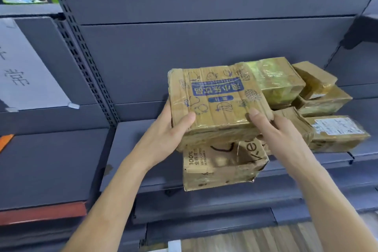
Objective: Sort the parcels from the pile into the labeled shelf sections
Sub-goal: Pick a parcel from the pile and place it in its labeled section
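Far to my left, a white paper label (26,71) with handwritten characters is taped to the back panel of the neighbouring section. The writing is too blurred for me to read. A slotted upright (86,63) divides that section from the grey shelf (126,149) in front of me.

My left grip (163,129) is closed on the near left corner of the printed box (218,98), thumb on top and fingers out of sight underneath. The box is flat brown cardboard with a blue label and fruit drawings, printed upside down from where I stand. Its long axis runs left to right between my hands. It sits directly above a dented cotton-print box (221,165) on the shelf. I cannot tell whether the two touch.

My right grip (274,129) is closed on the near right corner, thumb on top and fingers tucked under the edge. Just beyond it to the right is the pile, including a taped parcel (276,80) at the back and a labelled parcel (337,131) nearer me.

Both hands are equally close to the box, one at each end. I judge I am either setting the box down here or carrying it to the section on my left. Going left, my left hand would lead, and the box's length would have to clear the upright.
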Demonstrator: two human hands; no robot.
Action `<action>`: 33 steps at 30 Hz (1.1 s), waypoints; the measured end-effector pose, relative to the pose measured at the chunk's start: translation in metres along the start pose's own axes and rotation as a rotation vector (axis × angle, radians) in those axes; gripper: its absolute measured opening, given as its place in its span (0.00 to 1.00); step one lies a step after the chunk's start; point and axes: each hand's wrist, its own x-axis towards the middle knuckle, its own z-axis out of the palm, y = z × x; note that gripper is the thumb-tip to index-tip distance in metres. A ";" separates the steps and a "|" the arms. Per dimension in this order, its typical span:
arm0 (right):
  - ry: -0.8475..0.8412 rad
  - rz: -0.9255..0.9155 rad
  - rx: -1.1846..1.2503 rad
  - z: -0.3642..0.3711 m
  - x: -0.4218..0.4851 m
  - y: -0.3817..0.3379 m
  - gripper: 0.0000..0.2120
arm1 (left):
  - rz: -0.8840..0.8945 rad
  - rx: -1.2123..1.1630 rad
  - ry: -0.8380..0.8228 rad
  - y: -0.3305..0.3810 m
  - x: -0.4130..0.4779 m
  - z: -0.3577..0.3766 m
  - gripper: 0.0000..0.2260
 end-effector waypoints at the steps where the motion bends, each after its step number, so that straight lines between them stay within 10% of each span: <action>1: -0.029 -0.045 0.012 0.004 -0.001 -0.006 0.15 | 0.033 -0.008 0.029 0.003 -0.007 -0.006 0.21; 12: -0.316 -0.129 0.015 0.116 -0.030 -0.049 0.31 | -0.008 -0.116 0.297 -0.043 -0.091 -0.100 0.21; 19: -0.520 -0.037 0.031 0.201 -0.044 -0.035 0.25 | -0.143 -0.169 0.211 -0.123 -0.116 -0.157 0.22; 33: -0.370 0.265 0.043 0.286 -0.063 0.026 0.13 | -0.400 -0.156 0.025 -0.230 -0.114 -0.172 0.32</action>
